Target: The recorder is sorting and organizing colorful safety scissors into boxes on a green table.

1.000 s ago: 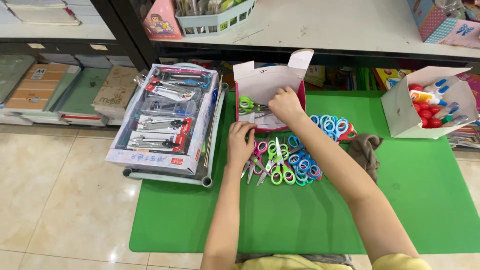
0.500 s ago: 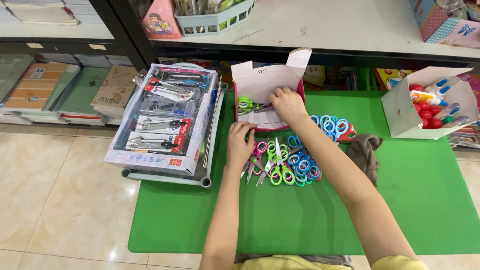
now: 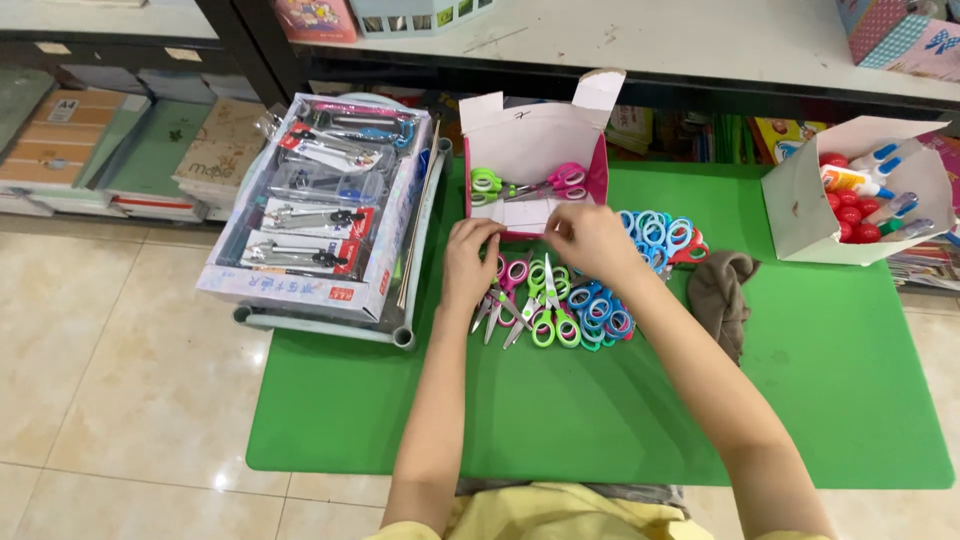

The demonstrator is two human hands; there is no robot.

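Both forearms stretched forward from the bottom edge over a green mat (image 3: 820, 400), elbows low, wrists close together at the front of a small pink box (image 3: 530, 170).

Left hand (image 3: 470, 262) palm down, knuckles up, fingers curled toward the front flap of the box; fingertips touching the white flap edge, thumb tucked under. Whether pinching the flap or just resting on it: cannot tell.

Right hand (image 3: 592, 240) angled in from the right, wrist bent slightly inward, fingers bunched and pointing left toward the same flap, just beside the left hand. Fingertips at the flap's edge, apparently pinched on it, though the grip itself is hidden by the back of the hand.

Box open, white lid flaps standing up at the back; inside, a pair of green-handled scissors (image 3: 492, 184) and a pair of pink-handled scissors (image 3: 562, 180) lying flat, blades crossing toward the middle.

Directly below the hands, a loose pile of small scissors (image 3: 560, 310) on the mat, handles green, pink and blue, partly covered by both wrists. More blue and red scissor handles (image 3: 660, 232) just right of the right hand. Brown cloth (image 3: 722, 296) crumpled further right. White carton of glue bottles and red balls (image 3: 860, 200) near the mat's right corner. Display pack of tools (image 3: 320, 210) on a wire tray, left of the mat.
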